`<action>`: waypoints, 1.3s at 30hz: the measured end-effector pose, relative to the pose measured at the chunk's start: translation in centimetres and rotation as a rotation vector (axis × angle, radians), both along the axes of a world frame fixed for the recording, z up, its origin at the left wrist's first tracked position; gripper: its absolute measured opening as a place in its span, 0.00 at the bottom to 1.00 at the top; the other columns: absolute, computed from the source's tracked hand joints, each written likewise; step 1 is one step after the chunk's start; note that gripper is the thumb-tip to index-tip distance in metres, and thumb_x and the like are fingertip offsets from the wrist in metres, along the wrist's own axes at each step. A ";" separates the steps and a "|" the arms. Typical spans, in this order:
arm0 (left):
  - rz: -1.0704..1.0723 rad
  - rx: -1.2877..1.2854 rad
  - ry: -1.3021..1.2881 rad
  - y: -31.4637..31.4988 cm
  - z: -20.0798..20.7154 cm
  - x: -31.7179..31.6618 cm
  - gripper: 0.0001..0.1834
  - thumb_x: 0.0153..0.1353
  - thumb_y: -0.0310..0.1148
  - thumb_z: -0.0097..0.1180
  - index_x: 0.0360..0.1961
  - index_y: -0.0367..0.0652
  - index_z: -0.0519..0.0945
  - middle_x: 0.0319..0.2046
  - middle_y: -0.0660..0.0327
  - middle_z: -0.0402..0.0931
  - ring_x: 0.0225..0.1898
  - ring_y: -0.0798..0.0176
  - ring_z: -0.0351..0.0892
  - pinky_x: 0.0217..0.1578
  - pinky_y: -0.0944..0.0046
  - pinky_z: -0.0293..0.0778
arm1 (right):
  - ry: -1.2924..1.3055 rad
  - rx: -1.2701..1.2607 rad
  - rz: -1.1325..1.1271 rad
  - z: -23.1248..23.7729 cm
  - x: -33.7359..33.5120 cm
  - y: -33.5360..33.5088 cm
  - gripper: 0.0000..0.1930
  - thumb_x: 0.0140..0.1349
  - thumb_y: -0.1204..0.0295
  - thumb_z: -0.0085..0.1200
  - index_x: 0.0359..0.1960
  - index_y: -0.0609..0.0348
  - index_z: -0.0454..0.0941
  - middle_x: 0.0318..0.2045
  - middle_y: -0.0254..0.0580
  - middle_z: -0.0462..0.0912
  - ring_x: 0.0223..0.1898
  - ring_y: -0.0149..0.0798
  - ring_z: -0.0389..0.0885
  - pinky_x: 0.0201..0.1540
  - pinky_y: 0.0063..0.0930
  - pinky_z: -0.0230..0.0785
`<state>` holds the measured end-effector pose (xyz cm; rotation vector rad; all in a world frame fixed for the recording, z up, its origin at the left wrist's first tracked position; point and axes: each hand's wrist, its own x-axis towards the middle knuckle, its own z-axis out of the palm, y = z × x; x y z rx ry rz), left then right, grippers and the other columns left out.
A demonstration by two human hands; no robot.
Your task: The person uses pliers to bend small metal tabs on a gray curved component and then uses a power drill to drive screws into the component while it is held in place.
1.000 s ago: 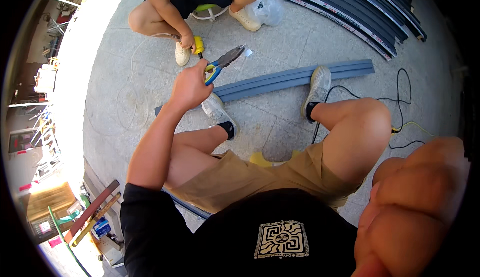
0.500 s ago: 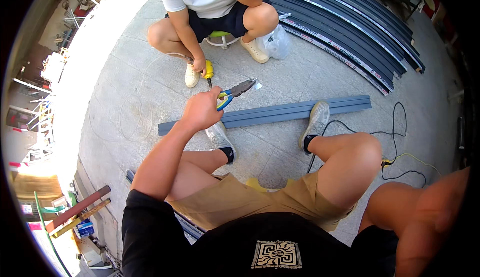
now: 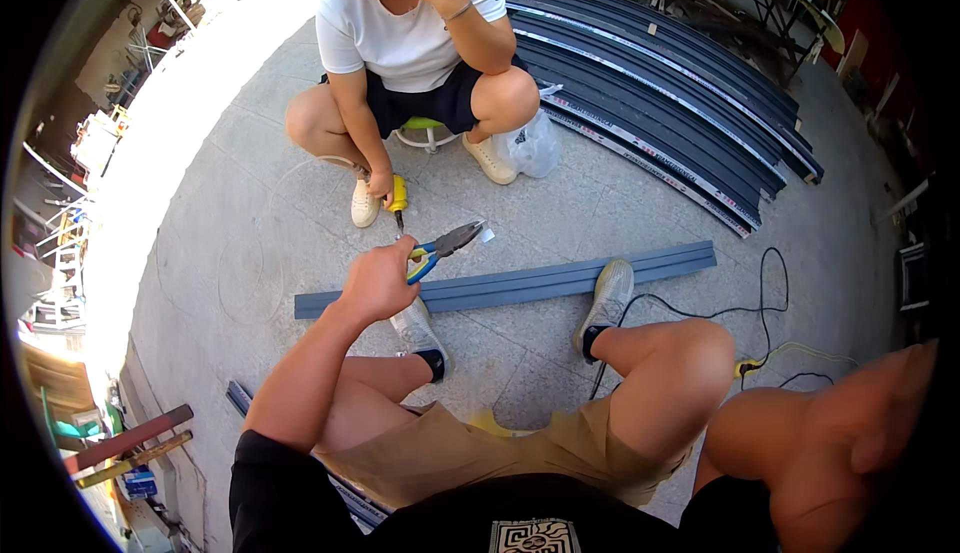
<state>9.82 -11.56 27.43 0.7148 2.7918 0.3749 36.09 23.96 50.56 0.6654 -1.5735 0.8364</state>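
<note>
My left hand (image 3: 378,281) is closed round the blue and yellow-green handles of a pair of pliers (image 3: 458,240), held above the floor with the dark jaws angled up and right. At the jaw tips shows a small whitish piece (image 3: 487,236); whether it is gripped or lies on the floor beyond, I cannot tell. Below the pliers a long grey grooved profile (image 3: 530,282) lies across the floor by my shoes. My right arm is bent up at the right edge, and what shows of my right hand (image 3: 885,448) is blurred, its fingers indistinct.
Opposite me a person in a white shirt (image 3: 415,43) sits on a green-topped stool (image 3: 424,125), one hand on a yellow power tool (image 3: 399,193). A plastic bag (image 3: 533,145) stands beside them. Dark profiles (image 3: 640,83) are stacked behind. A black cable (image 3: 690,305) runs at right.
My view has tilted up, so the scene sits lower in the picture. My left hand keeps its hold on the pliers. The seated person's hand remains on the yellow tool.
</note>
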 end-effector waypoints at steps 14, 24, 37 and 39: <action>0.032 -0.120 -0.082 -2.1 -0.8 0.4 0.21 0.57 0.31 0.68 0.52 0.43 0.78 0.37 0.41 0.87 0.43 0.32 0.87 0.45 0.36 0.81 | -0.461 0.274 0.299 1.7 -4.7 -7.7 0.07 0.67 0.70 0.62 0.34 0.56 0.76 0.33 0.47 0.77 0.29 0.42 0.75 0.31 0.43 0.84; -0.008 -0.061 -0.055 0.5 -0.1 -0.4 0.21 0.57 0.30 0.68 0.51 0.42 0.78 0.35 0.41 0.87 0.42 0.32 0.87 0.44 0.36 0.81 | -0.587 0.151 0.127 1.3 -3.1 -7.4 0.08 0.68 0.69 0.62 0.35 0.56 0.75 0.34 0.47 0.77 0.29 0.41 0.75 0.31 0.43 0.85; -0.020 -0.015 -0.025 1.1 -0.5 -0.4 0.22 0.55 0.29 0.66 0.53 0.41 0.78 0.33 0.43 0.86 0.41 0.33 0.87 0.43 0.37 0.80 | -0.659 0.138 0.075 1.6 -2.5 -7.4 0.10 0.68 0.68 0.63 0.37 0.56 0.74 0.36 0.48 0.77 0.28 0.41 0.74 0.31 0.44 0.86; -0.028 -0.019 -0.022 0.8 -0.7 -0.7 0.22 0.55 0.29 0.66 0.52 0.41 0.77 0.34 0.42 0.86 0.41 0.32 0.86 0.43 0.37 0.79 | -0.662 0.143 0.087 1.6 -2.9 -7.5 0.10 0.68 0.68 0.63 0.38 0.56 0.74 0.36 0.48 0.77 0.28 0.41 0.74 0.31 0.44 0.86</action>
